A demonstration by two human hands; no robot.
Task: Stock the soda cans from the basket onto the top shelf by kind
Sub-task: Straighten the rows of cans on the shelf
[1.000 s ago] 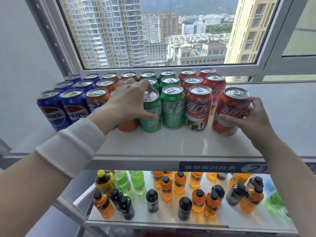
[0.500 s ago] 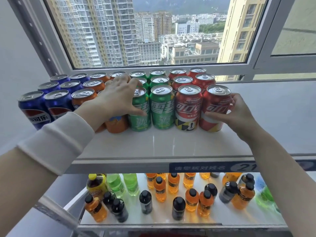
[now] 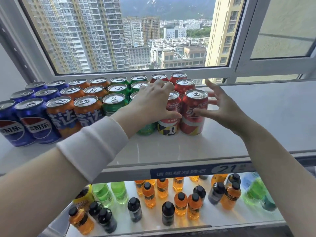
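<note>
The upright end red can (image 3: 194,113) stands between the hands: right hand (image 3: 224,110) nearer, fingers splayed wide, thumb touching; left hand (image 3: 152,103) rests loosely spread on neighbouring cans (image 3: 174,104).

Blind spots from my end. The left hand (image 3: 152,101) covers most of the front green can (image 3: 147,130), so I only get its base. It also masks the upper left side of the front red can (image 3: 171,124). Can't tell whether its fingertips (image 3: 162,84) press down on the lids or just rest there. The leftmost near blue can (image 3: 7,127) is clipped by the frame edge. The right forearm (image 3: 273,168) cuts off the shelf label (image 3: 201,171) just after "21". On the lower shelf's right end, the green and blue bottles (image 3: 254,192) are smeared and unreadable.
</note>
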